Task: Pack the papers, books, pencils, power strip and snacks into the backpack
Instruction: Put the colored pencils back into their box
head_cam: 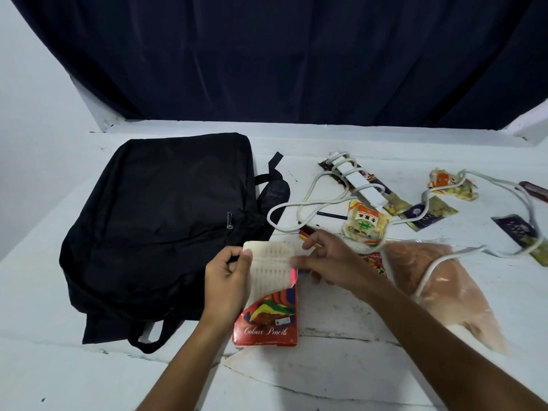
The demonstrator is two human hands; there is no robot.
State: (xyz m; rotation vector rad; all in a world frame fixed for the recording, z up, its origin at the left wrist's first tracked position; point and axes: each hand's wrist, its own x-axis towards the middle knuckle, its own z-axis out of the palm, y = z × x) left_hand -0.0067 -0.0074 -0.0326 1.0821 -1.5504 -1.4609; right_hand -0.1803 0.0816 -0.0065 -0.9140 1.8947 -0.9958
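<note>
A black backpack (166, 221) lies flat and zipped at the left of the white table. In front of me stands a red "Colour Pencils" box (268, 318) with its pale inner tray (271, 266) pulled partly out. My left hand (226, 280) grips the tray's left edge. My right hand (329, 261) pinches the tray's right edge and holds coloured pencils (308, 234) between its fingers. A white power strip (360, 180) lies at the back, its cord (299, 209) looping across snack packets (364, 225).
A clear plastic bag (441, 286) with pale contents lies at the right under the cord. More snack packets (453, 185) and dark wrappers (427, 213) are scattered at the right. A blue pencil (332, 215) lies near the cord. A dark curtain (281, 54) hangs behind the table.
</note>
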